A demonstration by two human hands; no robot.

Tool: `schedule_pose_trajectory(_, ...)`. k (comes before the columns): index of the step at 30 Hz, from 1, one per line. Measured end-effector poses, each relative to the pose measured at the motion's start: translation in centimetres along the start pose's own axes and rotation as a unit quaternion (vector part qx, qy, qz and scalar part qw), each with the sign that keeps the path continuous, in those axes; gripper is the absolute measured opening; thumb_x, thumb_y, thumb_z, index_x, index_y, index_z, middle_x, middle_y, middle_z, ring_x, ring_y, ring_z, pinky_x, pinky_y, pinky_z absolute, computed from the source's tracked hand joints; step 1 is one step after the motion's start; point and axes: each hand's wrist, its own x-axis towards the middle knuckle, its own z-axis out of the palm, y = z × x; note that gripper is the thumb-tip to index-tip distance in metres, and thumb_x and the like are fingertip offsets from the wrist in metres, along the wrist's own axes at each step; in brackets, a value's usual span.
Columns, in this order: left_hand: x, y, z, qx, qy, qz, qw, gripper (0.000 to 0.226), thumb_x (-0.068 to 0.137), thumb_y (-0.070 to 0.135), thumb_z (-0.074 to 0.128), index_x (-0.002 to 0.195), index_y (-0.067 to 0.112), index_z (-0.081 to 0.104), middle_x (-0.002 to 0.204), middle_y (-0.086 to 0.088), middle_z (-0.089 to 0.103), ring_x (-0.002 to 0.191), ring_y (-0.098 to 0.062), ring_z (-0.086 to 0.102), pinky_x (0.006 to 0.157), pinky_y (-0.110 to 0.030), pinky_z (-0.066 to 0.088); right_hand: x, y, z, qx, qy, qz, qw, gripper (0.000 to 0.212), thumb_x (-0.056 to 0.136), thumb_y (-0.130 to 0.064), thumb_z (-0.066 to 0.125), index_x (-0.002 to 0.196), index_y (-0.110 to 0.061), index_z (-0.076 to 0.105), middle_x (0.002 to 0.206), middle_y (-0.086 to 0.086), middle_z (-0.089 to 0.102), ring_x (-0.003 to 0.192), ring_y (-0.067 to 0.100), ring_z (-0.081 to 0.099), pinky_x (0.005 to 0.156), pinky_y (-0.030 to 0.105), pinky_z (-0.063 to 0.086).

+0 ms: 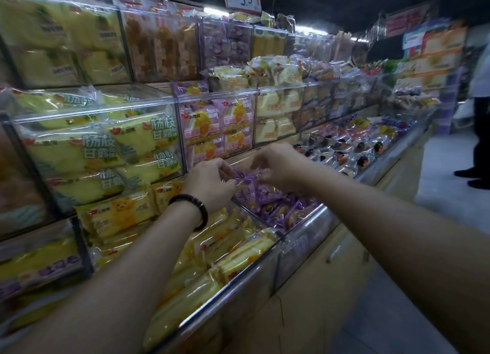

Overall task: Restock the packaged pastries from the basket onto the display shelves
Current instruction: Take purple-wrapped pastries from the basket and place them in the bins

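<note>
The left hand [212,185] and right hand [278,168] both pinch one purple pastry packet [245,180] between curled fingers, just above the bin of purple packs [314,221] along the lowest shelf's front edge.

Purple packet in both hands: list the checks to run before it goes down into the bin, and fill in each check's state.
1. Grip of left hand on purple packet: ok.
2. Grip of right hand on its other end: ok.
3. Packet above the bin of matching purple stock: ok.
4. Room left in that bin: cannot tell, the hands hide its back.
5. Wrapper intact: cannot tell, blurred.
6. Basket near: cannot tell, out of view.
</note>
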Motion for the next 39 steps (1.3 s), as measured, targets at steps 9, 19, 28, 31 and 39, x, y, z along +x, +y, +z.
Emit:
schedule_pose_trajectory(9, -8.1, 7.2, -5.8, -0.066, -0.190, 0.048, 0.978, 0.012, 0.104, 0.033, 0.062, 0.109, 0.024, 0.068, 0.093, -0.001, 0.076, 0.080, -0.016, 0.075, 0.068, -0.036, 0.063, -13.5, -1.6, -2.8, 0.149, 0.034, 0.059, 0.986, 0.006, 0.094, -0.028, 0.076, 0.098, -0.023, 0.077, 0.089, -0.008, 0.075, 0.081, 0.009, 0.072, 0.076, 0.034, 0.063)
schedule_pose_trajectory(19, -28.6, 4.0, 1.8, -0.122, -0.322, 0.128, 0.930, 0.009, 0.100, 0.029, 0.068, 0.106, 0.023, 0.066, 0.087, 0.007, 0.070, 0.061, 0.000, 0.069, 0.052, -0.016, 0.047, -31.7, -2.8, 8.3, 0.314, 0.043, 0.152, 0.936, 0.009, 0.089, -0.033, 0.075, 0.089, -0.025, 0.079, 0.073, -0.004, 0.076, 0.069, 0.018, 0.072, 0.067, 0.040, 0.059)
schedule_pose_trajectory(28, -35.3, -6.4, 20.1, -0.048, -0.475, -0.003, 0.879, 0.023, 0.091, 0.042, 0.072, 0.104, 0.023, 0.070, 0.090, 0.004, 0.070, 0.088, -0.019, 0.067, 0.067, -0.025, 0.046, -41.3, 2.1, 21.5, 0.220, -0.068, 0.306, 0.924, 0.007, 0.090, -0.027, 0.078, 0.096, -0.026, 0.081, 0.085, -0.015, 0.075, 0.083, 0.003, 0.067, 0.072, 0.016, 0.044)
schedule_pose_trajectory(31, -35.8, -7.8, 22.7, 0.009, -0.507, 0.012, 0.862, 0.033, 0.090, 0.043, 0.074, 0.115, 0.020, 0.073, 0.114, -0.001, 0.074, 0.106, -0.020, 0.069, 0.079, -0.024, 0.047, -41.2, 3.1, 22.4, 0.172, -0.175, 0.306, 0.920, 0.020, 0.089, -0.034, 0.081, 0.105, -0.022, 0.080, 0.090, -0.009, 0.071, 0.087, 0.007, 0.062, 0.069, 0.018, 0.039)
schedule_pose_trajectory(39, -39.3, -10.4, 26.9, 0.050, -0.525, 0.001, 0.849, 0.032, 0.090, 0.033, 0.078, 0.117, 0.018, 0.070, 0.114, -0.004, 0.073, 0.110, -0.022, 0.068, 0.088, -0.025, 0.048, -45.4, 5.4, 28.9, 0.081, -0.353, 0.324, 0.874, 0.057, 0.087, -0.016, 0.080, 0.141, -0.016, 0.061, 0.133, 0.009, 0.069, 0.122, 0.029, 0.065, 0.082, 0.013, 0.041)
